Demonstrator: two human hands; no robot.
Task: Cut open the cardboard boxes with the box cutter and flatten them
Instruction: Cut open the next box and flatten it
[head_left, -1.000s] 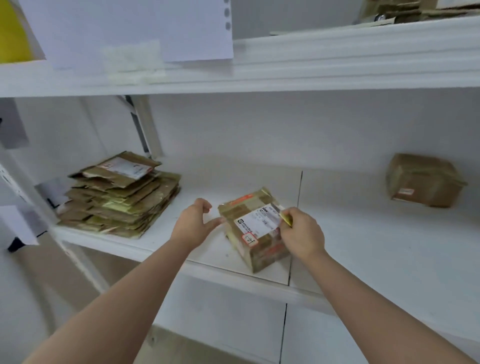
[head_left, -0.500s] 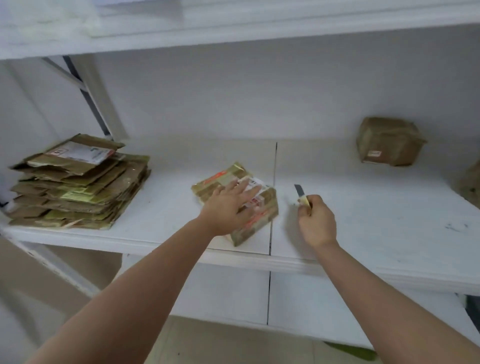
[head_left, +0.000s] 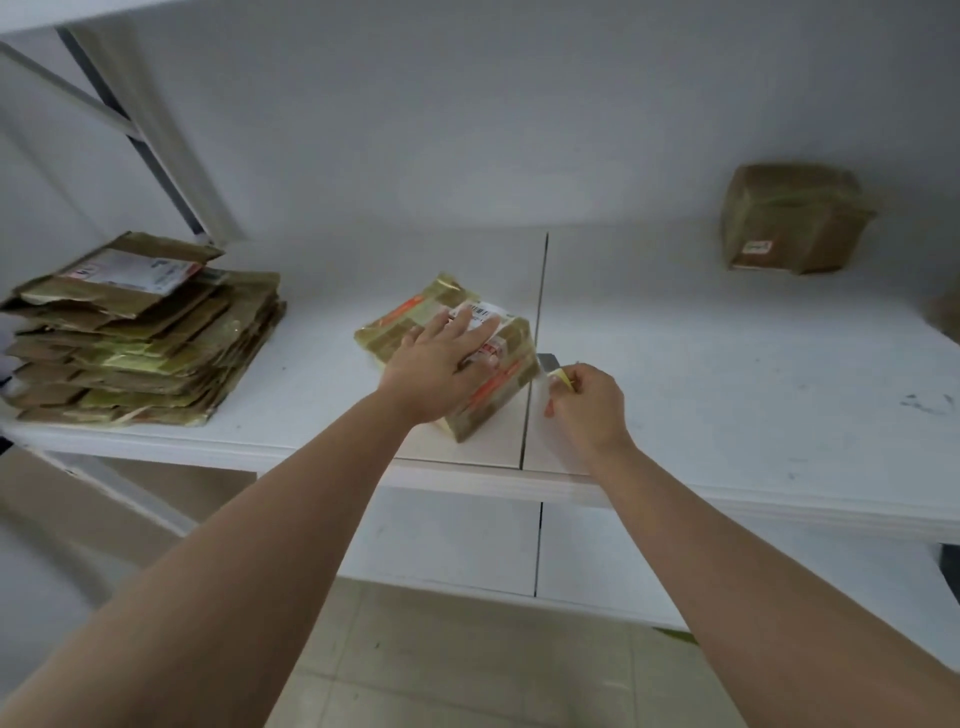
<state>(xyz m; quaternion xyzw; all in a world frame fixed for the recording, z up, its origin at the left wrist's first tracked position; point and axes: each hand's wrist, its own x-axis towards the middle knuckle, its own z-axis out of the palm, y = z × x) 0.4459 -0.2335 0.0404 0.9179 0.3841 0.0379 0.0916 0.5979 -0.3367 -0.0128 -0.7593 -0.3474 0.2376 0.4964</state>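
A small taped cardboard box (head_left: 415, 322) with a white label and orange tape lies on the white shelf (head_left: 727, 395) near its front edge. My left hand (head_left: 441, 364) rests flat on top of the box, fingers straight. Just right of the box, my right hand (head_left: 587, 405) grips a yellow box cutter (head_left: 558, 375), whose grey blade points at the box's right side. Whether the blade touches the cardboard is hard to tell.
A stack of flattened cardboard boxes (head_left: 140, 332) sits at the left end of the shelf. Another sealed box (head_left: 789, 223) stands at the back right against the wall. A brown edge (head_left: 945, 312) shows at the far right. Tiled floor lies below.
My left hand went from beside the box to flat on top of it. My right hand drew the cutter away to the right, then brought its blade back toward the box's right side.
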